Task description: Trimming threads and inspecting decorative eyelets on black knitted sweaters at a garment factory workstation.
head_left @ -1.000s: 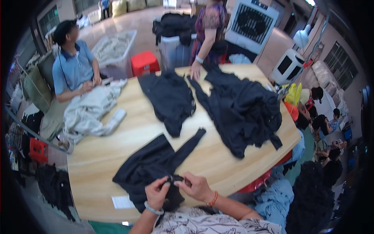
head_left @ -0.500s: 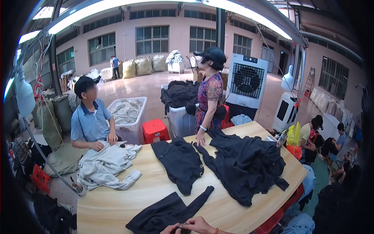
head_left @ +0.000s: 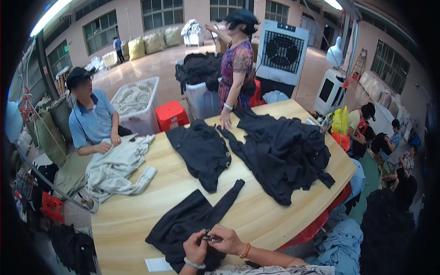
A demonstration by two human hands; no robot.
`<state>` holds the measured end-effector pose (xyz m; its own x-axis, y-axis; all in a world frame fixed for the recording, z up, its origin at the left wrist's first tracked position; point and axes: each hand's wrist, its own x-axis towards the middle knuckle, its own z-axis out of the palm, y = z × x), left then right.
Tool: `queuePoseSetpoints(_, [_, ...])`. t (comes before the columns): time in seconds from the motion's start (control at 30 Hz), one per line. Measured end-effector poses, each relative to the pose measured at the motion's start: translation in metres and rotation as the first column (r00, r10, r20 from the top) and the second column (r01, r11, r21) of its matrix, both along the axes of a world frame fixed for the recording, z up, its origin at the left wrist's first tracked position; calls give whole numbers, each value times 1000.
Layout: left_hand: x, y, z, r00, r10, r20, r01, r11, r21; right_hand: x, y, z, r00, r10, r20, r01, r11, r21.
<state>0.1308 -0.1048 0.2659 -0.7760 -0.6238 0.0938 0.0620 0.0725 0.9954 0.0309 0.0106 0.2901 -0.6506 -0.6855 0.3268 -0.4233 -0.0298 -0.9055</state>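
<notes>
Any writing on the white paper is too small to read. The black garment lies on the table before you. Your left hand pinches its cloth; your right hand meets it from the right side, fingers closed around a small metal tool.

Fluorescent tubes glared white along the upper edge, lighting the wooden tabletop fairly evenly and leaving a pale sheen on the floor. The dark fabric pile sank into dimness. Fisheye distortion curved the wall; black vignetting swallowed the corners.
</notes>
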Motion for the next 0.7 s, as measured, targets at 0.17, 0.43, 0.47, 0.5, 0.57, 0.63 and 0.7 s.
queuePoseSetpoints(0.17, [-3, -19, 28, 999, 14, 49, -26, 968, 248, -14, 15, 10, 867, 207, 453, -240, 971, 16])
queuePoseSetpoints(0.43, [5, -18, 22, 998, 18, -66, 21, 837, 546, -26, 27, 31, 998, 52, 18, -56, 948, 313])
queuePoseSetpoints(0.47, [6, -15, 21, 997, 3, -74, 38, 827, 561, -24, 26, 35, 996, 82, -24, -69, 935, 349])
queuePoseSetpoints(0.5, [7, -13, 21, 997, -4, -73, 45, 825, 563, -22, 24, 35, 997, 74, -24, -61, 934, 352])
queuePoseSetpoints(0.57, [8, -8, 23, 996, -40, -76, 76, 826, 559, -19, 24, 34, 988, 109, -108, -65, 935, 348])
queuePoseSetpoints(0.63, [7, -1, 24, 996, -59, -65, 84, 854, 513, -17, 23, 30, 983, 92, -160, -31, 938, 346])
queuePoseSetpoints(0.7, [5, 2, 25, 996, -73, -50, 88, 881, 465, -19, 24, 25, 951, 142, -275, -31, 928, 372])
